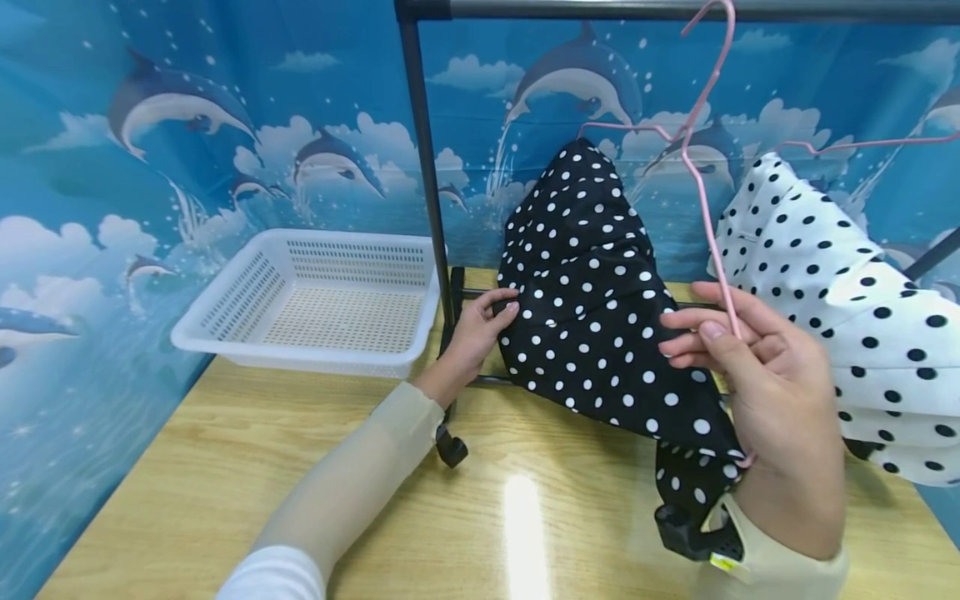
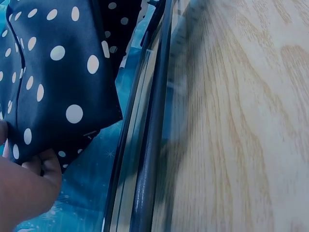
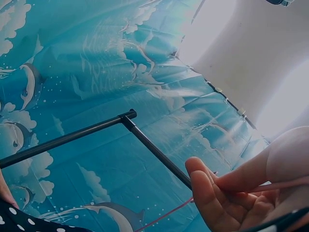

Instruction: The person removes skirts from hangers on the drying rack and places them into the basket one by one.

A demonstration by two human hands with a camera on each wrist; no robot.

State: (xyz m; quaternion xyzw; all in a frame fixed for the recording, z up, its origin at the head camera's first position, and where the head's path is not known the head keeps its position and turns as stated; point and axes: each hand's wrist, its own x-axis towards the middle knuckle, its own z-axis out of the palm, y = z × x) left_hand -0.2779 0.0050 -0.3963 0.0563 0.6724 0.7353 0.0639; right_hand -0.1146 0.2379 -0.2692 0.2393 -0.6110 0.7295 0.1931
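A black garment with white polka dots (image 1: 592, 283) drapes over a pink wire hanger (image 1: 705, 200); its exact kind is unclear. With thumb and fingers my left hand (image 1: 480, 329) pinches the garment's left edge, and the left wrist view shows that hand (image 2: 29, 188) at the cloth's corner. My right hand (image 1: 780, 392) holds the hanger's wire between thumb and fingers, also visible in the right wrist view (image 3: 236, 193). The hanger is tilted, its hook in front of the rack's top rail (image 1: 570, 10); whether they touch I cannot tell.
A white polka-dot garment (image 1: 862, 308) with black dots hangs at the right on another pink hanger (image 1: 885, 146). The black rack's left post (image 1: 427, 150) stands beside a white slotted plastic basket (image 1: 360, 358). Below lies a wooden table (image 1: 420, 517); a dolphin-print curtain (image 1: 67, 167) surrounds it.
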